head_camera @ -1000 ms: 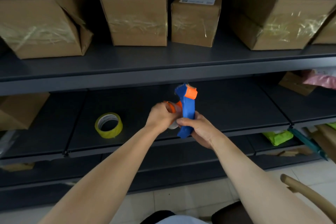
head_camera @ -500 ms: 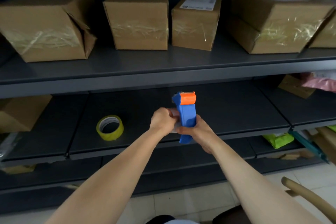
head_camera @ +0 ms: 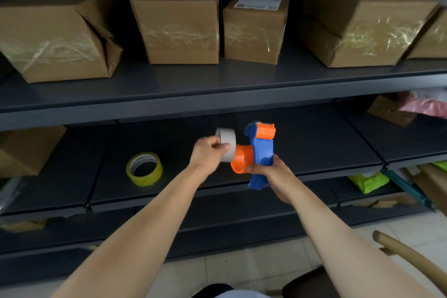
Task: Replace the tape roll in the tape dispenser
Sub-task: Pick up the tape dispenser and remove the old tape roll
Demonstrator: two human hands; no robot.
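Note:
My right hand grips the blue tape dispenser by its handle, upright, above the middle shelf's front edge. Its orange hub sticks out bare to the left and an orange part caps the top. My left hand pinches a white, nearly used-up tape roll core just left of the hub, off it and tilted. A full yellow tape roll lies flat on the middle shelf, to the left of both hands.
Several taped cardboard boxes line the upper shelf. Another box sits at the left of the middle shelf; packages and green bags fill the right side. A curved wooden chair back is at lower right above the tiled floor.
The dispenser turned so the orange hub shows. My left hand pulled the white roll core off the hub to the left; before, it covered the roll against the dispenser.

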